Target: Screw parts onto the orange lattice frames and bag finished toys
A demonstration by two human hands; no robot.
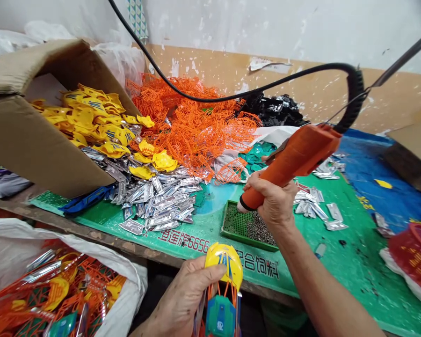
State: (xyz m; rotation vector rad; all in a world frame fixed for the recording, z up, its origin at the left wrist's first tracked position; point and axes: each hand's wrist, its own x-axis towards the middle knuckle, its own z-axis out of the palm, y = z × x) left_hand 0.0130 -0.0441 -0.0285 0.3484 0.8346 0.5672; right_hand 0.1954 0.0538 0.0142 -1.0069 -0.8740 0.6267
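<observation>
- Behind the bench, a flaking wall [301,32] with a tan lower band
- A green mat [340,276] covers the bench, with a blue tarp [372,159] to the right
- A cardboard box [45,140] lies open at the left, yellow shells [87,117] spilling from it beside a heap of orange lattices [192,126], with silver parts [154,201] in front and black parts [273,110] behind
- A white sack [7,252] of mixed parts sits low at the left, a red basket [416,252] at the right
- The left hand [185,299] holds a plastic assembly [223,267] above the bench edge, close to the body: yellow shell on top, orange struts and a teal piece [220,316] below
- Its fingers are closed around the assembly, pressing it from the side, though the far fingertips are hidden
- The assembly looks light and fairly stiff, but the thin struts seem fragile, so the shell or teal piece looks the safer hold
- The right hand [273,201] wraps the body of an orange electric driver [294,159], wrist bent, forearm reaching forward, tip angled down beside a green tray [231,224] of screws [261,229]
- The driver looks fairly light, its weight partly taken by a coiled black cord [354,98]
</observation>
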